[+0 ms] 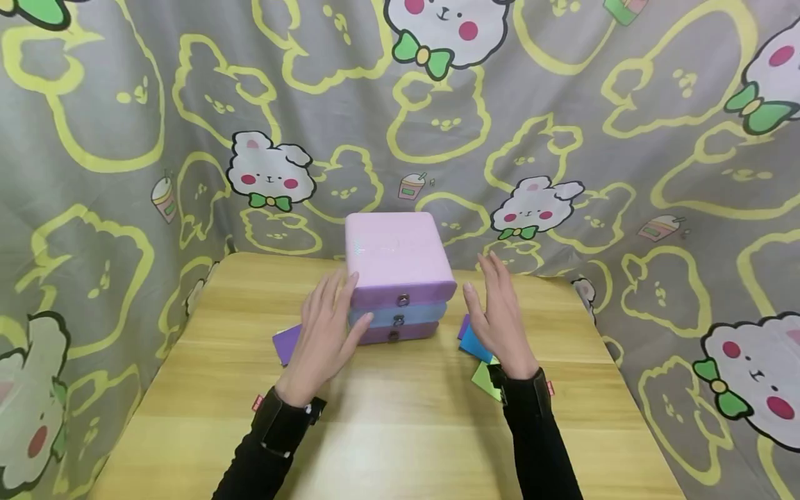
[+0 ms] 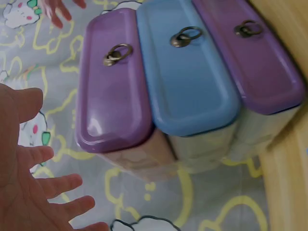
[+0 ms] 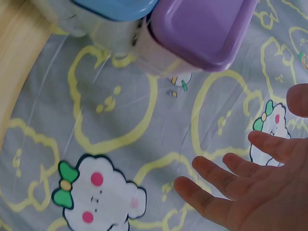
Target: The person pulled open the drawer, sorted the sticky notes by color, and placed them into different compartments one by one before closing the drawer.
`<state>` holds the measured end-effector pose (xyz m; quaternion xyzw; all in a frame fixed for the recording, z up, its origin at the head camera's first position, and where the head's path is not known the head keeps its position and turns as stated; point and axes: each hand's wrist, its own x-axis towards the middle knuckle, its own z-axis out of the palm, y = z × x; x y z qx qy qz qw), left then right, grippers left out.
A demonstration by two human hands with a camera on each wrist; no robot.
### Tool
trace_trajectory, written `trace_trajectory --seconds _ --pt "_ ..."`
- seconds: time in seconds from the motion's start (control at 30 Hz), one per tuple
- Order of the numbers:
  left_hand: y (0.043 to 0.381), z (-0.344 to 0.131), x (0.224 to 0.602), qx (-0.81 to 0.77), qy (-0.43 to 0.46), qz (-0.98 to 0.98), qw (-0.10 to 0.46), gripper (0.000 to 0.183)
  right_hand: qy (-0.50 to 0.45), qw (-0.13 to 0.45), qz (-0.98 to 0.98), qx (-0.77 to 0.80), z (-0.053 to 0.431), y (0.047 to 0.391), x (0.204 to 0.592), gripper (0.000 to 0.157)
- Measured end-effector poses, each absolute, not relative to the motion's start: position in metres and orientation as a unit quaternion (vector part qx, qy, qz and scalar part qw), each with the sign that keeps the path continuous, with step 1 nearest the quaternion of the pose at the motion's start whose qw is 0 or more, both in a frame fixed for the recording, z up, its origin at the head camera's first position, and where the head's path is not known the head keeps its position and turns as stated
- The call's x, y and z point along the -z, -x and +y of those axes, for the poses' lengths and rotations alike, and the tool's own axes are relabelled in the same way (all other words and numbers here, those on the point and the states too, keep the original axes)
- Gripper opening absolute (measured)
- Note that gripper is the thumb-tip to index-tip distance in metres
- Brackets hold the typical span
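Flanking drawer box (image 1: 400,278) — hands' (image 1: 325,333) cards (image 1: 286,343) half-hidden.

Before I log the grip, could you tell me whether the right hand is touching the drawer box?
No, the right hand hangs open beside the drawer box with a clear gap between them.

No words, numbers or brand marks can be read anywhere. The small red tags (image 1: 257,402) on the wrist straps are too small to make out (if they carry print at all), and the drawer box (image 1: 398,272) shows none.
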<state>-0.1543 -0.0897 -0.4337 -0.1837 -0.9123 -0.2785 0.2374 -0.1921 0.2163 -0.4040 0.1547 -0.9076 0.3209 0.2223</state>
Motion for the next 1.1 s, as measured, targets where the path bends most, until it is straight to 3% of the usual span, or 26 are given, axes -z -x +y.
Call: trace_trajectory --seconds 0.27,0.57,0.77,0.9,1.1 --pt "0.178 -0.078 0.418 0.27 0.211 -0.909 0.237 0.065 -0.174 0.195 -0.915 -0.308 0.195 0.215 0.393 0.06" --pt "0.207 -0.074 0.422 0.262 0.208 -0.923 0.189 0.057 -0.21 0.178 -0.914 -0.297 0.174 0.234 0.402 0.054" --pt "0.223 -0.066 0.436 0.297 0.224 -0.904 0.21 0.046 -0.216 0.205 -0.917 -0.266 0.162 0.249 0.417 0.045" --pt "0.229 -0.062 0.444 0.333 0.226 -0.888 0.223 0.042 -0.192 0.215 -0.93 -0.227 0.157 0.256 0.424 0.047" --pt "0.225 -0.062 0.446 0.353 0.2 -0.889 0.212 0.042 -0.173 0.172 -0.94 -0.241 0.154 0.26 0.426 0.05"
